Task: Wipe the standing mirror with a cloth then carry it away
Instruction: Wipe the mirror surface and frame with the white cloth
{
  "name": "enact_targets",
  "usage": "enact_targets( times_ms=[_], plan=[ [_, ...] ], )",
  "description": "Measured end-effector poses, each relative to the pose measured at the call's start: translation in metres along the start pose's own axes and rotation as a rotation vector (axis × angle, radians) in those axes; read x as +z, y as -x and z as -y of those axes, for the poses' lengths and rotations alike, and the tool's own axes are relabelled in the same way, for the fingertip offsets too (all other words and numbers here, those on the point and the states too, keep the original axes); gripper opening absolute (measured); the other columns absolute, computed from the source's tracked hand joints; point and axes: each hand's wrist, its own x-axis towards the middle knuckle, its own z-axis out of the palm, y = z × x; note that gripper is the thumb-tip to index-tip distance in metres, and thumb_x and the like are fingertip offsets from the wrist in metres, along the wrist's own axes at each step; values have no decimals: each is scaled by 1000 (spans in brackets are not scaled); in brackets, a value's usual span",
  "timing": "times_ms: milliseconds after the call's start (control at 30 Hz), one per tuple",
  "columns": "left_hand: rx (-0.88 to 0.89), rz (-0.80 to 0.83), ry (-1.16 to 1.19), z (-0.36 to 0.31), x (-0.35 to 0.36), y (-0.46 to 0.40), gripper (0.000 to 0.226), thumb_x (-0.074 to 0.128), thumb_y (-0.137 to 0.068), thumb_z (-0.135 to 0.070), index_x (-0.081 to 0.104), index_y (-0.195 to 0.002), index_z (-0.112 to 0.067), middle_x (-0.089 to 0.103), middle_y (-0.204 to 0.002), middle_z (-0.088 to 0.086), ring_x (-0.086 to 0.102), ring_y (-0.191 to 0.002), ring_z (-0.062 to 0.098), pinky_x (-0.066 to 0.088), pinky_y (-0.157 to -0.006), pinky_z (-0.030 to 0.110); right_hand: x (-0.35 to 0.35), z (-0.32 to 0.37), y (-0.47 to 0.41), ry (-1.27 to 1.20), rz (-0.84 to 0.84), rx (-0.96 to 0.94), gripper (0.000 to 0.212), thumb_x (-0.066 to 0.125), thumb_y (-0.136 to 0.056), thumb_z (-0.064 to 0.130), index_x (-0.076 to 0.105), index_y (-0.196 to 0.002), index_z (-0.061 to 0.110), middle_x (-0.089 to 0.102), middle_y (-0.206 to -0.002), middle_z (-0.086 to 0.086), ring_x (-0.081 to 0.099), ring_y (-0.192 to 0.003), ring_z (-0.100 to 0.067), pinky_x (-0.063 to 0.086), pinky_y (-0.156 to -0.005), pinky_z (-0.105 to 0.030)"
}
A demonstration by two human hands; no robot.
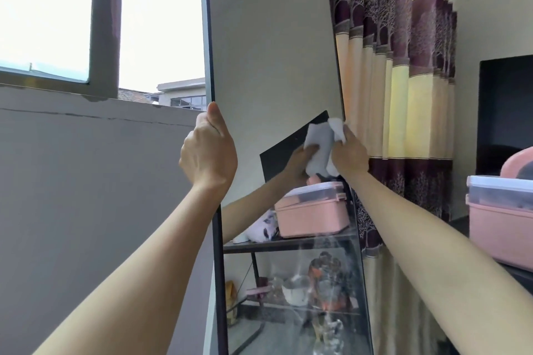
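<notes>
Seemingly, left hand grips mirror; right hand presses cloth.

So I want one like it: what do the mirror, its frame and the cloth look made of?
Mirror: glass by the look, glossy, since it reflects the room sharply. Frame: thin, dark, matte, maybe painted metal, though plastic can't be ruled out. Cloth: soft pale fabric, bunched in the right hand, perhaps microfibre.

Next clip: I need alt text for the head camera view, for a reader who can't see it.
A person's right hand presses a crumpled white cloth against the right edge of a tall black-framed standing mirror, while the left hand grips its left edge. A window is at left; patterned curtains hang at right.
</notes>
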Motion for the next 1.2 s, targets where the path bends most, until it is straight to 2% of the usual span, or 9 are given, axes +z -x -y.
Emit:
enact_targets(
  times_ms=[133, 300, 467, 600, 800, 967, 1067, 1133, 1200],
  plan=[
    [-3, -5, 4, 3, -1, -3, 57, 10, -98, -43, 54, -108, -8, 60, -87, 12, 43, -76, 25, 32, -70, 34, 24, 19, 4, 136, -49, -133, 46, 35, -95, 25, 30, -141, 26, 58, -117, -19, 56, -105, -40, 47, -84, -44],
    [0, 5, 19, 3, -5, -3, 57, 11, -99, -42, 54, -112, -8, 64, -98, 16, 55, -90, 32, 33, -73, 35, 34, -62, 49, -20, 81, 348, 35, 37, -93, 25, 43, -125, 13, 57, -113, -20, 58, -104, -37, 46, -88, -41],
    [-20, 18, 9, 2, -4, -1, 57, 11, -99, -43, 54, -111, -8, 63, -94, 17, 48, -80, 27, 32, -70, 34, 18, -121, 98, -36, 402, 613, 36, 50, -89, 16, 53, -119, -4, 56, -123, -25, 57, -110, -35, 45, -64, -23],
    [-20, 15, 0, 0, 1, 3, 56, 11, -99, -42, 54, -107, -7, 61, -88, 15, 41, -73, 24, 29, -67, 33, 5, -74, 57, 148, 138, 437, 44, 44, -91, 27, 44, -128, 2, 55, -124, -23, 54, -113, -36, 45, -90, -38],
    [-15, 3, -28, 6, 3, 0, 55, 12, -99, -42, 54, -104, -7, 54, -79, 10, 38, -72, 24, 28, -66, 33, 2, 49, -2, -68, -69, -21, 34, 35, -95, 23, 50, -120, 7, 61, -113, -18, 57, -105, -36, 46, -84, -37],
    [-17, 6, -13, 8, -2, -2, 55, 11, -99, -42, 54, -105, -8, 60, -86, 15, 40, -73, 25, 29, -67, 34, 20, 18, 16, -60, 64, 136, 39, 33, -94, 18, 40, -131, 9, 58, -119, -19, 55, -111, -36, 46, -90, -39],
    [-34, 4, 1, 9, -4, -3, 55, 12, -99, -42, 54, -105, -8, 61, -87, 17, 40, -73, 26, 29, -68, 33, 14, -43, 42, 195, 484, 381, 33, 28, -98, 16, 45, -123, 1, 58, -117, -17, 57, -97, -24, 42, -90, -32],
    [-43, 10, 3, 7, -3, -2, 55, 12, -99, -42, 54, -105, -8, 62, -88, 17, 40, -73, 26, 29, -67, 34, 5, -70, 53, 351, 676, 547, 29, 29, -99, 17, 52, -92, 1, 54, -88, -10, 49, -75, -18, 41, -81, -28],
    [-43, 20, -1, 5, -1, 0, 56, 11, -98, -42, 54, -105, -7, 63, -89, 19, 43, -74, 27, 30, -67, 33, -1, -80, 53, 289, 581, 494, 18, 40, -95, 19, 50, -83, 10, 45, -72, -1, 48, -78, -18, 41, -79, -27]
  ],
)
